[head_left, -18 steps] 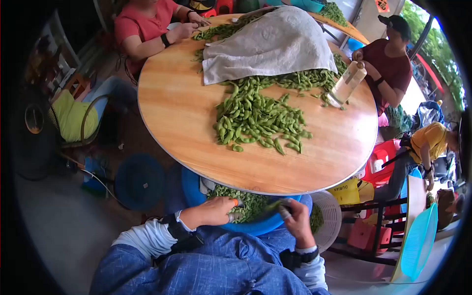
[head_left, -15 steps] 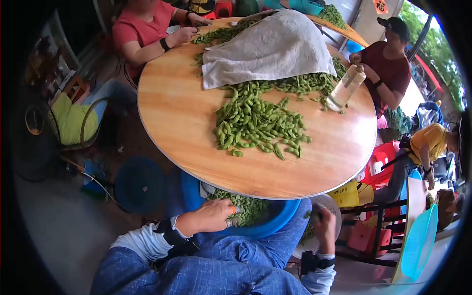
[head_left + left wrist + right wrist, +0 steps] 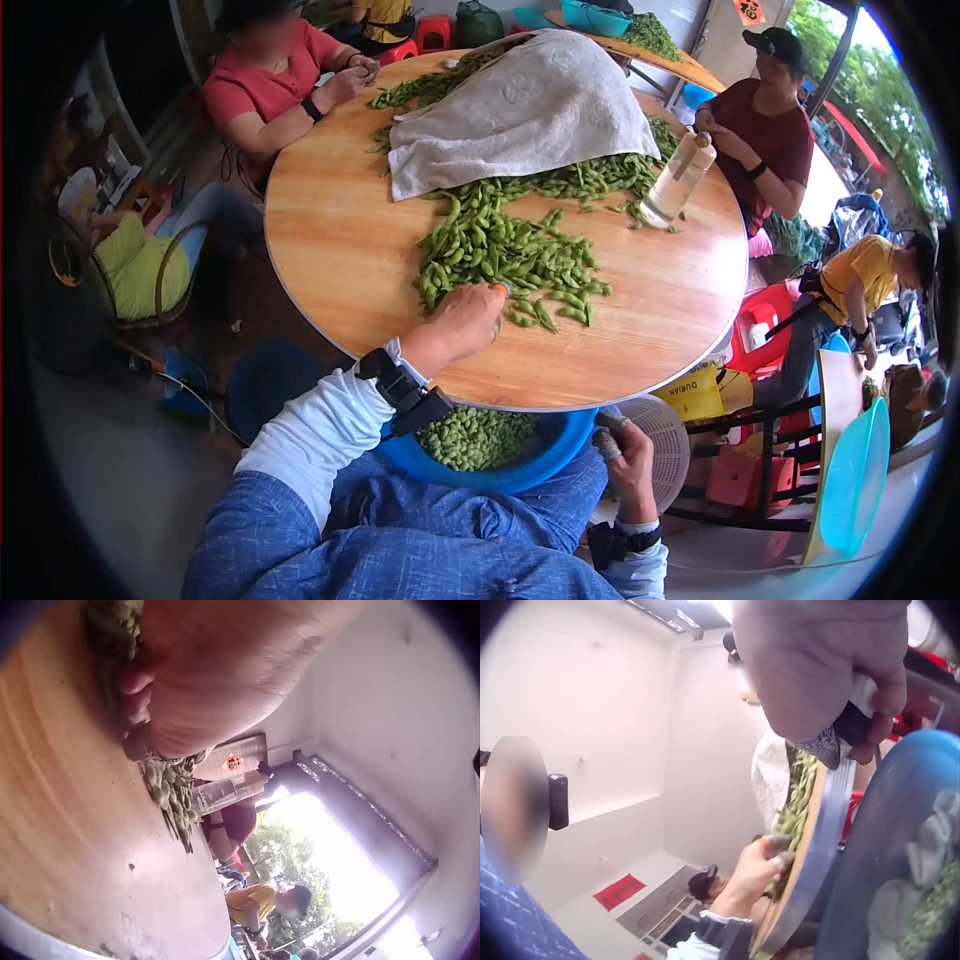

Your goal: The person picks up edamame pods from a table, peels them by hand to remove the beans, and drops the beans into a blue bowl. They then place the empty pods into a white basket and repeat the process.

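In the head view the left hand (image 3: 462, 322) reaches over the near table edge, fingers at the front of a heap of green pods (image 3: 490, 245). The right wrist view shows that left hand (image 3: 754, 874) with covered fingertips touching the pods, thumb and finger slightly apart. Low on the right, the right hand (image 3: 632, 465) hangs beside a white basket (image 3: 662, 440), fingers loosely bent, with grey covers on some fingertips; no pod shows in it. Between the knees and the table stands a blue tub (image 3: 520, 480) of small green beans (image 3: 475, 437).
A grey-white cloth (image 3: 530, 115) covers more pods on the round wooden table (image 3: 340, 230). A clear bottle (image 3: 678, 180) stands at its right. Two people sit across the table, at left and right. Another blue tub (image 3: 270, 380) is on the floor at left.
The left hand has moved from the bean tub up to the pods on the table. The right hand swung from over the tub out to the white basket. The head view has shifted slightly.
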{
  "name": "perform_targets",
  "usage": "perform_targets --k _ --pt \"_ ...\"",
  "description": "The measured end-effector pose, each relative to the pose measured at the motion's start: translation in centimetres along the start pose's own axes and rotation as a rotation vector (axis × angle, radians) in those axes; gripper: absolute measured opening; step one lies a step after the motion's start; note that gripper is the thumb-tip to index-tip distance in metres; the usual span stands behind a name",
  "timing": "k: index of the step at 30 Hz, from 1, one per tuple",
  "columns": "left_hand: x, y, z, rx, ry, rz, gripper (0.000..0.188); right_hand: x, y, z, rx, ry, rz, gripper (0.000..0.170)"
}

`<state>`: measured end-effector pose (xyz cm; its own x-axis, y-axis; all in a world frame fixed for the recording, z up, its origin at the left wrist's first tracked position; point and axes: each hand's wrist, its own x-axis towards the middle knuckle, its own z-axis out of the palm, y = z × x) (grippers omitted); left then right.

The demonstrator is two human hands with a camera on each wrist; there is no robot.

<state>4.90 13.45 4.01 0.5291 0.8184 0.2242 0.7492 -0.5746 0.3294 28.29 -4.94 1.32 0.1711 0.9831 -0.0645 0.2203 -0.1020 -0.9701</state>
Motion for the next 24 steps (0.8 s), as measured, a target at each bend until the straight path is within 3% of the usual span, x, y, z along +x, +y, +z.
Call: perform_targets --k 1,3,7,12,15,16,19,20,23,24 --pt "-0.3 -0.1 0.2 0.002 -0.005 0.003 0.012 0.3 -0.2 0.8 0.050 -0.038 -0.013 0.020" --pt "-1.0 0.0 0.0 -0.486 0.026 -0.164 0.015 1.1 -1.5 2.3 0.112 -0.164 -0.062 0.024" --pt "-3.3 2.8 -1.6 -1.467 0.041 -0.403 0.019 2.6 -3.8 5.5 0.348 -0.292 0.016 0.032" --pt "-6.6 5.7 -1.0 -1.772 0.049 -0.423 0.018 3.7 -4.5 7.9 0.718 -0.330 0.137 0.028" --pt "-7.8 5.7 -0.9 -1.553 0.033 -0.279 0.017 3.7 -3.8 7.5 0.679 -0.332 0.112 0.020" --pt "-7.7 5.2 -2.0 -1.029 -0.026 -0.159 0.017 3.7 -3.8 7.2 0.590 -0.355 0.078 0.020" --pt "-6.7 5.6 -4.8 -0.106 0.176 0.333 0.024 3.3 -4.6 6.2 0.424 -0.436 0.074 0.018" --pt "-6.7 5.4 -4.5 -0.157 0.069 0.348 0.025 3.3 -5.0 5.9 0.384 -0.464 0.084 0.018" --pt "-6.8 6.3 -5.0 -0.185 -0.304 0.135 0.017 3.1 -5.8 5.5 0.338 -0.449 0.045 0.018" --pt "-6.9 6.2 -4.8 -0.426 -0.354 0.043 0.014 3.1 -5.7 5.3 0.390 -0.467 0.050 0.018"
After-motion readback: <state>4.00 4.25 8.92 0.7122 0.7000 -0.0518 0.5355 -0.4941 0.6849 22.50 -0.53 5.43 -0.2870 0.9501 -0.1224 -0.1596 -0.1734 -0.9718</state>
